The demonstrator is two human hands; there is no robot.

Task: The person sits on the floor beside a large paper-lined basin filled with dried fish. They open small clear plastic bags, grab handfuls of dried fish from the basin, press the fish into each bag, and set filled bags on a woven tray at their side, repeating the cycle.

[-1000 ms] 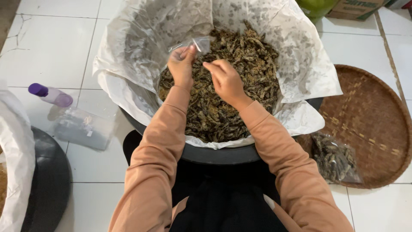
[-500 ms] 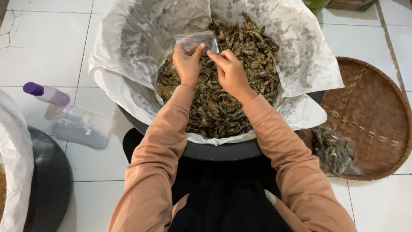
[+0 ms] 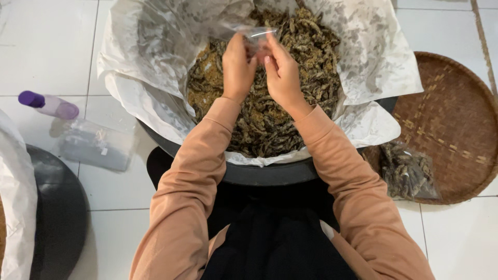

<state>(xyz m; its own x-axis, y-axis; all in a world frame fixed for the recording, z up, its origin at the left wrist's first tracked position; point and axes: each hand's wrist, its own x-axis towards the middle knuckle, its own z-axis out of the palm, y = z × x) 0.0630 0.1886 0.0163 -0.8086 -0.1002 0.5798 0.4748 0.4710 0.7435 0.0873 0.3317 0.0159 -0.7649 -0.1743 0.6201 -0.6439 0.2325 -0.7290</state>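
Observation:
My left hand (image 3: pixel 237 66) and my right hand (image 3: pixel 280 72) meet over a large black basin (image 3: pixel 259 173) lined with white paper (image 3: pixel 150 57). The basin is heaped with small dried brown fish (image 3: pixel 270 124). Both hands pinch the top of a small clear plastic bag (image 3: pixel 255 35), held just above the heap. The fingers hide most of the bag, and I cannot tell what is inside it.
A round woven brown tray (image 3: pixel 451 119) lies on the tiled floor at the right, with a filled clear bag of dried fish (image 3: pixel 407 171) on it. At the left lie a purple-capped bottle (image 3: pixel 49 105) and a stack of clear bags (image 3: pixel 96 145). Another paper-lined black basin (image 3: pixel 57 218) sits at the lower left.
Both hands have risen from the fish heap and come together, lifting the small clear bag up toward the far side of the basin.

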